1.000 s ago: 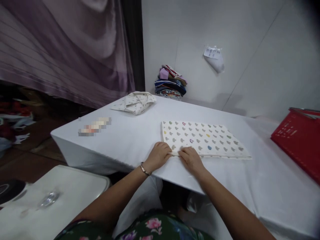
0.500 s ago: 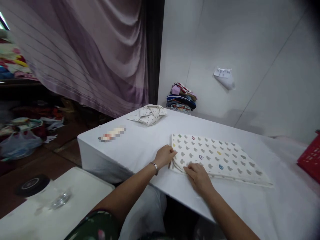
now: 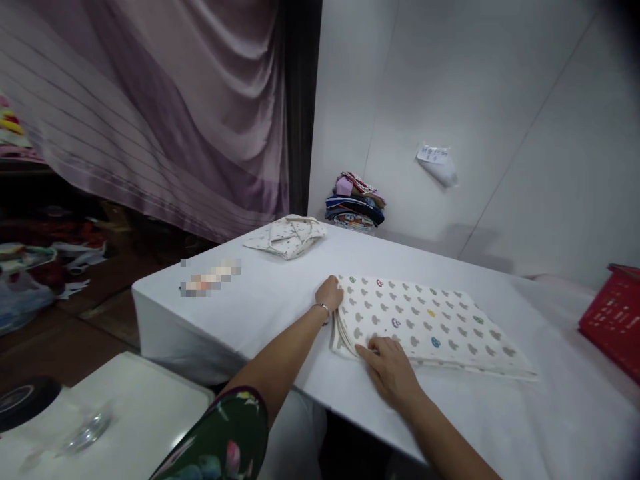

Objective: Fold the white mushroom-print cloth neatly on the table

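A folded white cloth (image 3: 425,327) printed with grey mouse-head shapes and a few coloured ones lies on the white-covered table (image 3: 500,427). My left hand (image 3: 330,294), a bracelet at its wrist, is closed on the cloth's far left edge. Several layers show along that left side, a little fanned at the near corner. Closer to me, my right hand (image 3: 391,371) grips the cloth's front edge near the left corner, thumb and fingers bent. Its fingertips are partly hidden.
Another patterned white cloth (image 3: 287,237) lies folded at the far left of the table, behind a blurred-out item (image 3: 210,279). Folded clothes (image 3: 356,203) are stacked by the wall. A red basket (image 3: 613,320) stands right; a white stool-like surface (image 3: 130,400) is lower left.
My left hand has moved away from me along the cloth's left edge to its far corner. My right hand stays at the front edge. The camera view has shifted slightly.
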`<state>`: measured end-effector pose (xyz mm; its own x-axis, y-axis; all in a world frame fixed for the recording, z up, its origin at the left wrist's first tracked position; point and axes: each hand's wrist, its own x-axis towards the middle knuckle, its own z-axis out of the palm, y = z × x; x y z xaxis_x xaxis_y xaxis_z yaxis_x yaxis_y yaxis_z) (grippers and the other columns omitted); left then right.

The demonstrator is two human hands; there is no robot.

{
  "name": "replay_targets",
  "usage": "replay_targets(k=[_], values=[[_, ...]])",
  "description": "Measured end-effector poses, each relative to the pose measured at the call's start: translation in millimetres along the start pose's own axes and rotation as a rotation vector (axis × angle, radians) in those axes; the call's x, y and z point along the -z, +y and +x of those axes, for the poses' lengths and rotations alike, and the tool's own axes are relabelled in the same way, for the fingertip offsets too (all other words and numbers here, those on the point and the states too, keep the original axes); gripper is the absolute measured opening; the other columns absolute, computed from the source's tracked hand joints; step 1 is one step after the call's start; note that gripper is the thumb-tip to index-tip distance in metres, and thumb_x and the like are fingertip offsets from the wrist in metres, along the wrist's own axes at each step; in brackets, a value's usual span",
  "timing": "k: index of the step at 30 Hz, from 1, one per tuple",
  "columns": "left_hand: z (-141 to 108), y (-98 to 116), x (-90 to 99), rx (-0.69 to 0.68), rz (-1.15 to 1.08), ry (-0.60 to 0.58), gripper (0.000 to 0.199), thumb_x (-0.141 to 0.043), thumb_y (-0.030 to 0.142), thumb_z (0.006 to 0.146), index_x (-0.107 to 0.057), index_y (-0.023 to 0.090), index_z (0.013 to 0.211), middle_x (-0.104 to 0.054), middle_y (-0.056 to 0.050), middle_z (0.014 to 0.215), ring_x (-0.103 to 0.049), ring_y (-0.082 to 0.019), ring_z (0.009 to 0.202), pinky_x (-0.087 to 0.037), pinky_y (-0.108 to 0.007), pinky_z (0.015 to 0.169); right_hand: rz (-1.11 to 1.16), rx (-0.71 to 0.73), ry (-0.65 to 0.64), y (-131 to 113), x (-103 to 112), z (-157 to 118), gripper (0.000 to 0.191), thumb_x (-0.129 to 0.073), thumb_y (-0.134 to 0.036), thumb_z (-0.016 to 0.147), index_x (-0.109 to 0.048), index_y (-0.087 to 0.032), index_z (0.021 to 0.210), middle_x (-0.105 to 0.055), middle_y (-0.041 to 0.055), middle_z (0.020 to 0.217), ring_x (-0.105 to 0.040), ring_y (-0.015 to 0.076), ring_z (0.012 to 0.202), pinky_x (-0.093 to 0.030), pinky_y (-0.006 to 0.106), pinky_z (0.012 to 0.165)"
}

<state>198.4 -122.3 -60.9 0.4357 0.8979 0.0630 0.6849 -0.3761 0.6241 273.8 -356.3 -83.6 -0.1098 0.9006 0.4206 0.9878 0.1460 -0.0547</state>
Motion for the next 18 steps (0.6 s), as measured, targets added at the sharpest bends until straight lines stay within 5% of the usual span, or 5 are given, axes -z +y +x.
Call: replay_targets(k=[7, 11, 14, 18], values=[[-7.2, 0.3, 0.7, -0.097, -0.004, 0.090, 0.026, -0.050, 0.027, 0.081, -0.051, 0.017, 0.104, -0.059, -0.010, 0.110, -0.056, -0.021, 0.099, -0.043, -0.033, 0.083, -0.008, -0.053, -0.044, -1.9, -1.2, 1.5, 0.040, -0.049, -0.012, 0.084, -0.054, -0.029, 0.120, -0.053, 0.0069, 0.098, -0.045, 0.0201, 0.087, -0.032, 0.035, 0.078], [-31.7, 12.2, 3.4, -0.449, 0.002, 0.208, 0.026, -0.048, 0.031, 0.085, -0.053, 0.019, 0.107, -0.057, -0.008, 0.111, -0.052, -0.020, 0.105, -0.040, -0.034, 0.093, 0.001, -0.080, -0.070, -1.8, -1.9, 3.2, 0.039, -0.050, -0.016, 0.085, -0.053, -0.032, 0.121, -0.053, 0.0061, 0.100, -0.044, 0.0200, 0.089, -0.029, 0.037, 0.082], [-52.8, 16.6, -2.4, -0.732, 0.038, 0.098, 0.023, -0.049, 0.030, 0.084, -0.056, 0.020, 0.104, -0.059, -0.007, 0.111, -0.052, -0.019, 0.107, -0.040, -0.035, 0.093, 0.014, -0.098, -0.073, -1.5, 0.8, 4.7, 0.036, -0.047, -0.019, 0.088, -0.053, -0.032, 0.121, -0.053, 0.0055, 0.100, -0.043, 0.0195, 0.090, -0.029, 0.036, 0.080], [-63.5, 11.7, -14.4, -0.787, 0.186, -0.058, 0.028, -0.049, 0.031, 0.084, -0.058, 0.019, 0.107, -0.058, -0.008, 0.118, -0.051, -0.021, 0.112, -0.039, -0.039, 0.096, 0.016, -0.092, -0.062, -0.2, 3.9, 6.0, 0.037, -0.049, -0.020, 0.086, -0.053, -0.030, 0.122, -0.054, 0.0058, 0.102, -0.044, 0.0196, 0.090, -0.031, 0.035, 0.077]])
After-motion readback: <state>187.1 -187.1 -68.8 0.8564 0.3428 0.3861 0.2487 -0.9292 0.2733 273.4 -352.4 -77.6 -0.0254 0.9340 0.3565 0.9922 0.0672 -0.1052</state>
